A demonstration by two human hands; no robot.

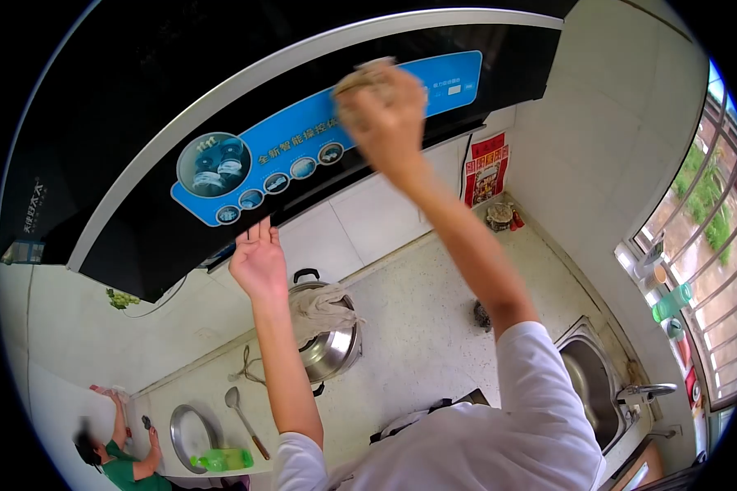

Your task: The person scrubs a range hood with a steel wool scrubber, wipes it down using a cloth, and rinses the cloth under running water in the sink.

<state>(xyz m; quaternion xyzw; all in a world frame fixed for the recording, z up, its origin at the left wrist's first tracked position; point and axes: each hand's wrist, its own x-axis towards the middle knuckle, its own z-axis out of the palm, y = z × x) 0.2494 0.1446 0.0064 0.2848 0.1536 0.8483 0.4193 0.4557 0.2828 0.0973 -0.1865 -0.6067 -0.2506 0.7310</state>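
Observation:
Blurred by motion, my right hand [389, 114] presses a crumpled beige cloth [367, 75] against the blue label [299, 127] on the front of a black range hood [512, 61]. The label carries pictures and writing, partly covered by this hand. My left hand [259, 260] is raised to the hood's lower edge, palm toward me. Its fingers are stretched upward, with the tips at the edge, and I see nothing held in it. Below and to the right of that hand stands a lidded steel pot [332, 352] with a greyish cloth [323, 313] draped over it.
On the counter [418, 303] lie a ladle [246, 421], a round metal pan [192, 434] and a green bottle [221, 460]. A steel sink [585, 380] with a faucet [647, 393] is at right, by a barred window. Another person [127, 458] in green is at lower left.

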